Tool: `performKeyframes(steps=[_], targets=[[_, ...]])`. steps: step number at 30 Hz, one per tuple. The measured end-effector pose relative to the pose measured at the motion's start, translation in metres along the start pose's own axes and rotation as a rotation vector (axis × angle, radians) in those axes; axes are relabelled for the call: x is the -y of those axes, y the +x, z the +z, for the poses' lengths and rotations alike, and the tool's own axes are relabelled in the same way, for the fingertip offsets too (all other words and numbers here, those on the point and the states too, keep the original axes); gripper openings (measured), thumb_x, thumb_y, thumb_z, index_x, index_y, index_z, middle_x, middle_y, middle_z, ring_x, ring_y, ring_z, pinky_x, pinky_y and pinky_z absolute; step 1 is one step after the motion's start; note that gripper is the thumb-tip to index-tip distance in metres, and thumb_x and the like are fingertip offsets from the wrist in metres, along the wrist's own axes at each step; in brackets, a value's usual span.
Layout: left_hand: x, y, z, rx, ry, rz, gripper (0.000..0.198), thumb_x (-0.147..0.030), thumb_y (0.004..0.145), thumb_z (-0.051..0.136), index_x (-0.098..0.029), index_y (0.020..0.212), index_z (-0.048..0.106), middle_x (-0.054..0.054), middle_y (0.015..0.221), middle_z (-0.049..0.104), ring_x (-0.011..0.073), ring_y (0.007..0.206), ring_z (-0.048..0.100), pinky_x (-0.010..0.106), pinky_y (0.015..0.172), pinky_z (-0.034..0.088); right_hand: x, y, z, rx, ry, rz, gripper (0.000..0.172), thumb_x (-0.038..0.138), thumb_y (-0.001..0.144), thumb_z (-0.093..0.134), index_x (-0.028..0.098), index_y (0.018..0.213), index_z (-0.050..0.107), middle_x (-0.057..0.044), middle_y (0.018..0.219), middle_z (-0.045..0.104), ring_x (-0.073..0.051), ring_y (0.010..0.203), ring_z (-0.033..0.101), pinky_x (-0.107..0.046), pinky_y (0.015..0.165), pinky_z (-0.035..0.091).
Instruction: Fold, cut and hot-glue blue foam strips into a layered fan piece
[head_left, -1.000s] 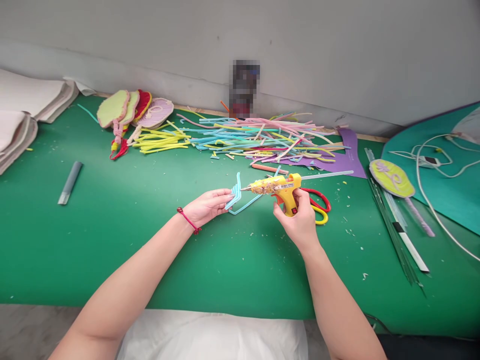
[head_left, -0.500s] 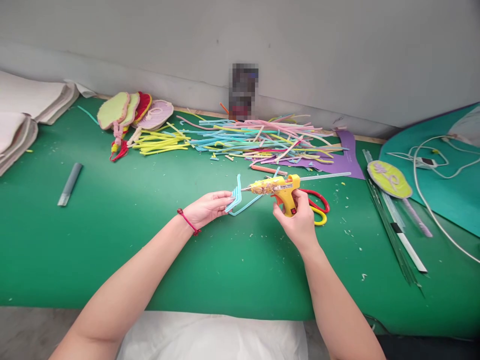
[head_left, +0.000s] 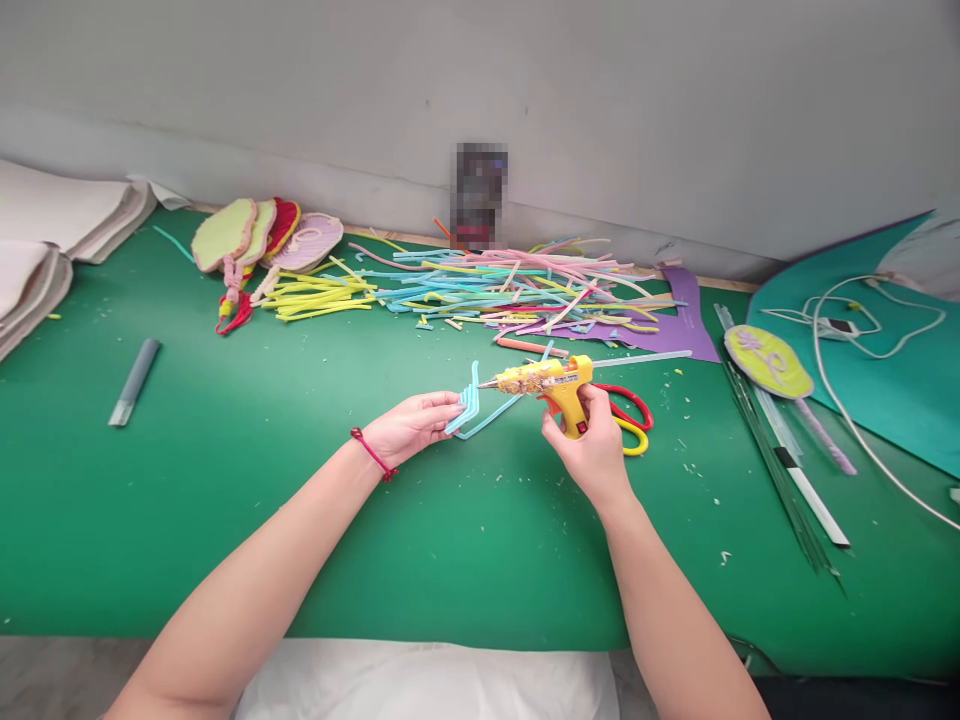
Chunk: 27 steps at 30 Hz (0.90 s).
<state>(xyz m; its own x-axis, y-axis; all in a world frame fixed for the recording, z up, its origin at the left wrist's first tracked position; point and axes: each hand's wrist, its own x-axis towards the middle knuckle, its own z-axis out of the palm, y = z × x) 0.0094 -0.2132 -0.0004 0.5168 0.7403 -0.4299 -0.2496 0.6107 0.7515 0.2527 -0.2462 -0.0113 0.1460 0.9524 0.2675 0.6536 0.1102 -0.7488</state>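
Observation:
Between the fingers of my left hand [head_left: 420, 425] is a small bundle of bent light-blue pipe cleaners [head_left: 469, 403], lying side by side, with one longer strand trailing to the right. My right hand [head_left: 596, 440] is wrapped round the handle of a yellow hot glue gun [head_left: 551, 382]. Its metal nozzle points left and is at the edge of the blue strips; whether it touches them I cannot tell. A clear glue stick [head_left: 645, 357] sticks out of the gun's back. Scissors [head_left: 636, 425] with red and yellow handles lie just behind my right hand, their blades hidden.
Loose coloured pipe cleaners [head_left: 510, 285] are heaped at the back over purple sheet [head_left: 694, 320]. Fuzzy fan-shaped pieces [head_left: 225, 235] lie back left, a yellow one [head_left: 769, 360] at right near thin wires [head_left: 780, 480] and a white cable [head_left: 847, 405]. A grey tube [head_left: 136, 382] lies left.
The whole view has shifted slightly, with things lower and a little left in the picture. Both hands keep their grips, and the nozzle stays at the blue strips.

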Motion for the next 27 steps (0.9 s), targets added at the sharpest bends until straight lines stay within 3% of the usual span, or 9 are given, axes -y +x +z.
performKeyframes(steps=[18,22,27], targets=[[-0.001,-0.001,0.002,0.001,0.021,0.005,0.036,-0.038,0.057,0.085,-0.014,0.076,0.066,-0.002,0.071,0.058,0.0062,0.061,0.048,0.021,0.061,0.038,0.000,0.001,0.000,0.003,-0.037,0.007,0.039,0.035,0.074,0.061,0.020,0.107,0.047,-0.007,0.098,0.061,-0.018,0.073,0.059,-0.033,0.065,0.050],[-0.002,-0.002,0.002,0.005,0.040,-0.001,0.039,-0.040,0.055,0.086,-0.014,0.077,0.066,-0.001,0.072,0.058,0.0070,0.062,0.050,0.021,0.063,0.039,-0.003,0.004,-0.001,-0.042,-0.032,0.038,0.044,0.039,0.072,0.063,0.020,0.109,0.047,-0.008,0.101,0.062,-0.019,0.074,0.059,-0.034,0.066,0.050],[-0.005,-0.004,0.002,-0.034,0.083,0.030,0.037,-0.040,0.058,0.084,-0.015,0.079,0.065,0.000,0.077,0.059,0.0092,0.068,0.052,0.024,0.070,0.040,-0.017,0.018,-0.012,-0.162,-0.104,0.180,0.053,0.046,0.068,0.068,0.019,0.109,0.049,-0.006,0.097,0.061,-0.020,0.077,0.058,-0.036,0.071,0.049]])
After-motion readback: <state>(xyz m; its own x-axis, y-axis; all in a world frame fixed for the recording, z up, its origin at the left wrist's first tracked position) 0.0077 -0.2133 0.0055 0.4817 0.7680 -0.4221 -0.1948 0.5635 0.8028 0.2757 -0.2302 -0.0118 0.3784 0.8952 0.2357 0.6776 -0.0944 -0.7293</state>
